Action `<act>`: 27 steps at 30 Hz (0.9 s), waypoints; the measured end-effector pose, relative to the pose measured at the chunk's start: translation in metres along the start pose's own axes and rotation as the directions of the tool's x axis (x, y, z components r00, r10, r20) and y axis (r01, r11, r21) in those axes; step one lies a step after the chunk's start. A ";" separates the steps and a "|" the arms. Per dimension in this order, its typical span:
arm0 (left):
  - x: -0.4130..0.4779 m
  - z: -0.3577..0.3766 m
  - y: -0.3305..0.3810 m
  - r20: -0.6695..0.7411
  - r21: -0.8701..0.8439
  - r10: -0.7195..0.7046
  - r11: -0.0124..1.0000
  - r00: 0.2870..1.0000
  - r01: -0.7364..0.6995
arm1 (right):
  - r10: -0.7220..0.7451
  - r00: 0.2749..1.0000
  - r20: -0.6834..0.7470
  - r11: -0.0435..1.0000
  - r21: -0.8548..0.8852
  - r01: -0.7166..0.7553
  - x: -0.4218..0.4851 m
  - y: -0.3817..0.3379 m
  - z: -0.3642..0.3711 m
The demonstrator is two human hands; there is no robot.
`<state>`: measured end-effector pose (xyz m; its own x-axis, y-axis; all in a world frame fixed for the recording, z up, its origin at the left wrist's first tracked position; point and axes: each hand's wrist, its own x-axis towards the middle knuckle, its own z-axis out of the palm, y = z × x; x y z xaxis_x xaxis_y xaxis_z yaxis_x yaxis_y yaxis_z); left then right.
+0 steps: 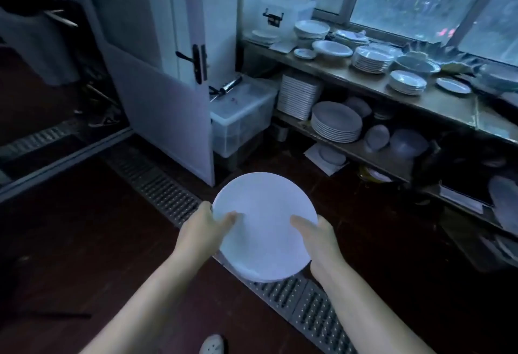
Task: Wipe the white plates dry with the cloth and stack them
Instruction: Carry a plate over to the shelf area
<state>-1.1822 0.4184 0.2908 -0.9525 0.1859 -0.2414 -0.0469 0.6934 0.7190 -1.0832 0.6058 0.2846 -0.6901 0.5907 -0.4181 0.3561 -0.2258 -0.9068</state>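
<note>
A small stack of white plates [265, 222] hangs in the air in front of me, above the floor drain. My left hand [204, 226] grips its left rim with the thumb lying on the top plate. My right hand [315, 237] grips the right rim the same way, thumb on top. The fingers of both hands are hidden under the stack. No cloth shows anywhere in view.
A metal shelf unit [372, 84] on the right carries many stacks of plates and bowls, including a tall plate stack [336, 122] on its lower shelf. A clear lidded bin [242, 118] stands beside an open white door [157, 84]. A metal drain grate [305, 303] crosses the dark floor.
</note>
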 end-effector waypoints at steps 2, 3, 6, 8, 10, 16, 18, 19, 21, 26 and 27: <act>0.025 0.026 0.029 0.050 0.050 0.063 0.997 0.997 -0.066 | 0.003 0.998 -0.069 1.000 0.027 -0.001 0.021 -0.009 -0.026; 0.038 0.040 0.044 0.071 0.065 0.088 0.994 0.994 -0.092 | 0.003 0.995 -0.103 0.999 0.037 0.001 0.033 -0.014 -0.038; 0.078 0.078 0.085 0.139 0.078 0.144 0.985 0.980 -0.156 | -0.004 0.981 -0.196 0.997 0.070 0.018 0.074 -0.030 -0.070; 0.107 0.102 0.111 0.182 0.071 0.187 0.977 0.965 -0.203 | -0.003 0.969 -0.245 0.997 0.077 0.023 0.104 -0.042 -0.088; 0.139 0.123 0.139 0.233 0.048 0.227 0.968 0.945 -0.244 | -0.001 0.959 -0.284 0.996 0.082 0.025 0.136 -0.055 -0.103; 0.221 0.176 0.230 0.328 0.045 0.302 0.941 0.895 -0.335 | 0.003 0.925 -0.381 0.997 0.072 0.027 0.220 -0.091 -0.149; 0.243 0.195 0.257 0.354 0.039 0.313 0.937 0.882 -0.348 | 0.001 0.904 -0.427 0.996 0.084 0.039 0.245 -0.101 -0.165; 0.252 0.206 0.269 0.369 0.037 0.317 0.934 0.874 -0.355 | 0.003 0.895 -0.445 0.995 0.095 0.044 0.257 -0.106 -0.174; 0.271 0.228 0.291 0.398 0.040 0.327 0.927 0.857 -0.373 | 0.010 0.881 -0.473 0.992 0.114 0.050 0.281 -0.114 -0.191; 0.317 0.288 0.345 0.430 0.054 0.345 0.913 0.834 -0.405 | 0.017 0.861 -0.508 0.987 0.145 0.066 0.350 -0.131 -0.237; 0.327 0.301 0.357 0.434 0.056 0.347 0.911 0.831 -0.409 | 0.016 0.858 -0.514 0.986 0.150 0.071 0.365 -0.135 -0.248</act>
<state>-1.4192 0.9363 0.2722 -0.6775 0.6973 -0.2343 0.3637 0.5943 0.7173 -1.2270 1.0436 0.2682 -0.2625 0.9010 -0.3455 0.2072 -0.2971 -0.9321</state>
